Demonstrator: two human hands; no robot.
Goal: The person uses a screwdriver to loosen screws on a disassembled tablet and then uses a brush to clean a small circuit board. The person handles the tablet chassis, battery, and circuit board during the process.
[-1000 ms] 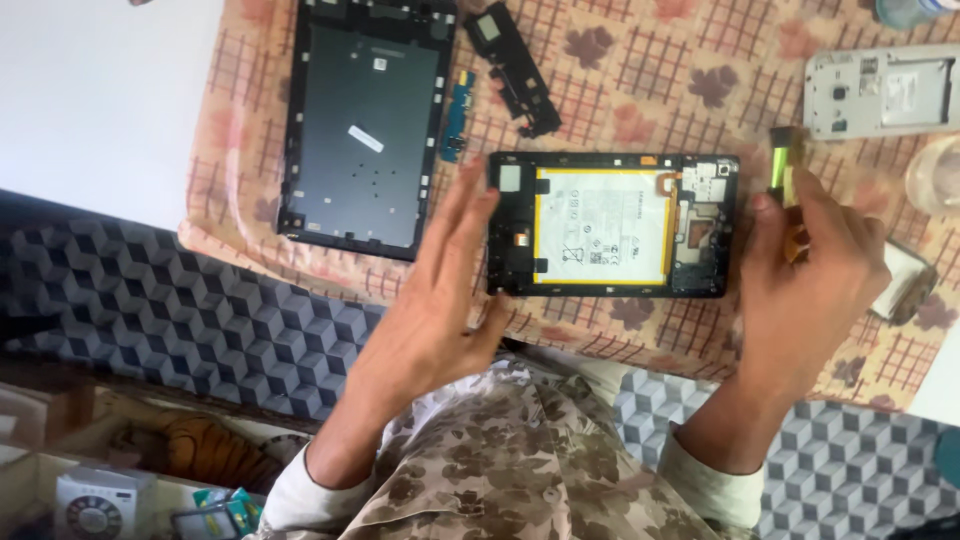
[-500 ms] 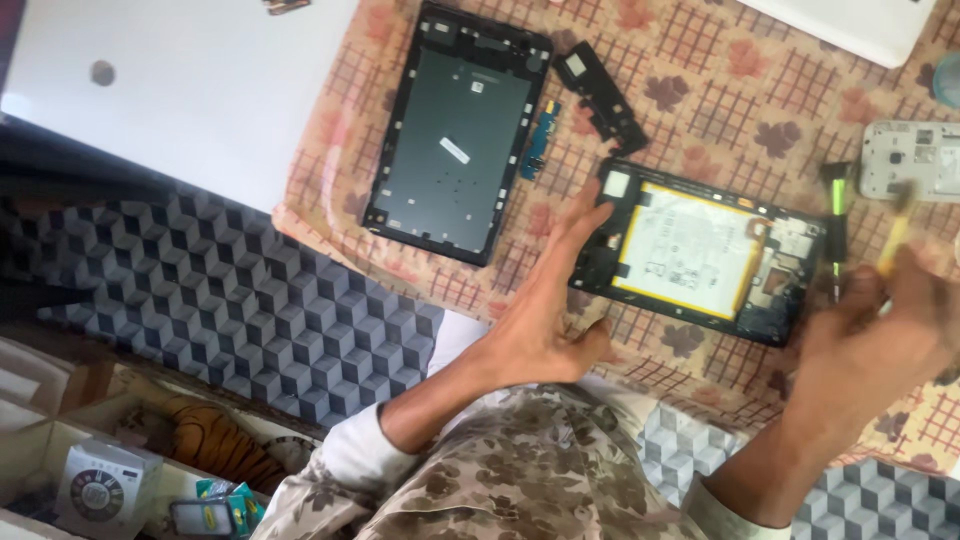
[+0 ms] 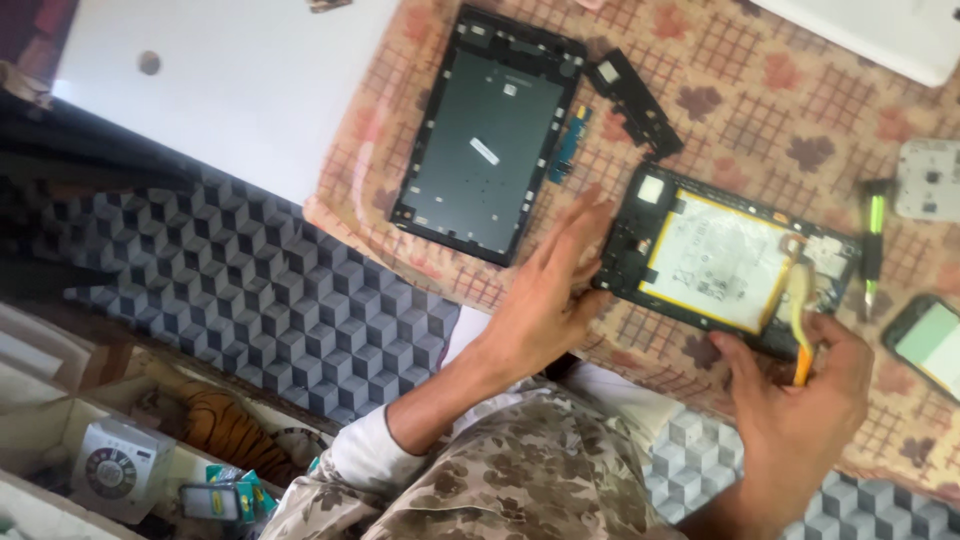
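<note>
An opened tablet body (image 3: 730, 262) with a white, yellow-edged battery lies on the patterned cloth. My left hand (image 3: 545, 290) rests with fingers spread against its left edge, steadying it. My right hand (image 3: 800, 395) holds a thin orange-and-pale pry tool (image 3: 797, 320) whose tip lies over the right part of the battery. A black tablet frame (image 3: 490, 135) lies to the upper left. A small blue circuit strip (image 3: 568, 145) and a black plastic piece (image 3: 635, 100) sit beside it.
A green-and-black screwdriver (image 3: 873, 245) lies right of the tablet body. A phone with a pale screen (image 3: 925, 340) is at the right edge, a grey phone part (image 3: 930, 180) above it. White panel (image 3: 230, 80) at upper left; boxes (image 3: 115, 465) below.
The view has shifted, so everything sits further right and tilted. My right hand has left the green screwdriver and now holds the orange pry tool over the battery. My left hand stays at the tablet's edge.
</note>
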